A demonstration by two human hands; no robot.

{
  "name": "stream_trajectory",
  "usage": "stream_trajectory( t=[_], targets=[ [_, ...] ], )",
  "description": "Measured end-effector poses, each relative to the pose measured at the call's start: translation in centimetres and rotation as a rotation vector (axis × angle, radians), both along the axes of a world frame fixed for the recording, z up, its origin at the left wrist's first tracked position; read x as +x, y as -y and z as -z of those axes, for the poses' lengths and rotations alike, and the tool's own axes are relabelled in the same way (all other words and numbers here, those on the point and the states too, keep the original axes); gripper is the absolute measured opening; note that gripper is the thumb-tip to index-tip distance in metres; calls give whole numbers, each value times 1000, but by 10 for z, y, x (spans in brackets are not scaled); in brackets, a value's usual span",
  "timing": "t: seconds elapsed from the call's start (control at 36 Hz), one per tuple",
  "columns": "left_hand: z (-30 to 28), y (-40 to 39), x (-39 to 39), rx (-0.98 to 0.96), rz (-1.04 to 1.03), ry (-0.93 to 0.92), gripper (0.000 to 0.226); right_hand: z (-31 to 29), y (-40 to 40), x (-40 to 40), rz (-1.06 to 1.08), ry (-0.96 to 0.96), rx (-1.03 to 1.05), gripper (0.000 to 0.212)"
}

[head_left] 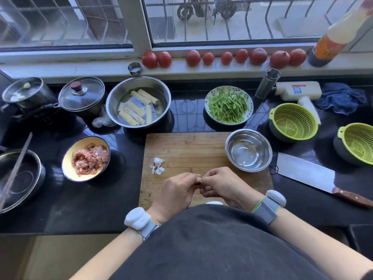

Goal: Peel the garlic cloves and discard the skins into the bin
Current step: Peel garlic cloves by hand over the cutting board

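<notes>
A dark apron-covered torso [212, 239] fills the lower centre of the frame, and just above it the two hands are brought together over the near edge of the worn wooden chopping board [187, 146]. A small reddish-brown garlic clove [198, 181] is pinched between them: the left hand [177, 190] has its fingers curled round it from the left, and the right hand [220, 187] has its fingertips closed on it from the right, so that only a sliver of the clove shows between them.

The peeling appears to be in progress. It is judged best done by holding the clove steady with one hand while the papery skin is nipped at the tip and drawn off in strips by the other, kept low over the board so that scraps are caught.

A small heap of white garlic skins [158, 165] lies on the board to the upper left of the hands. A round steel bowl [248, 149], with one pale clove-like piece inside, stands to the upper right. No bin is in view.
</notes>
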State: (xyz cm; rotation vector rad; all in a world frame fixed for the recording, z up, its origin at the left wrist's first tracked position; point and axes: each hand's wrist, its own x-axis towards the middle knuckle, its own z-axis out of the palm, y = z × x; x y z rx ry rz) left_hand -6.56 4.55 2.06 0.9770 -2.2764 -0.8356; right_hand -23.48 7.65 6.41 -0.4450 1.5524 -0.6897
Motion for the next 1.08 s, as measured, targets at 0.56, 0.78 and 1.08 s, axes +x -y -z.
stream_trajectory(
  t=[0.56,0.78,1.08],
  targets=[
    [-6,-7,-6,1134,-444,-545,20,28,-4,-6,-401,-526,-47,18],
    [-8,-9,-5,994,-393,-405,21,10,-1,0,-147,-159,-148,13],
    [-7,-8,-2,763,-320,-261,28,5,-3,-1,-116,-77,-156,10]
  ],
)
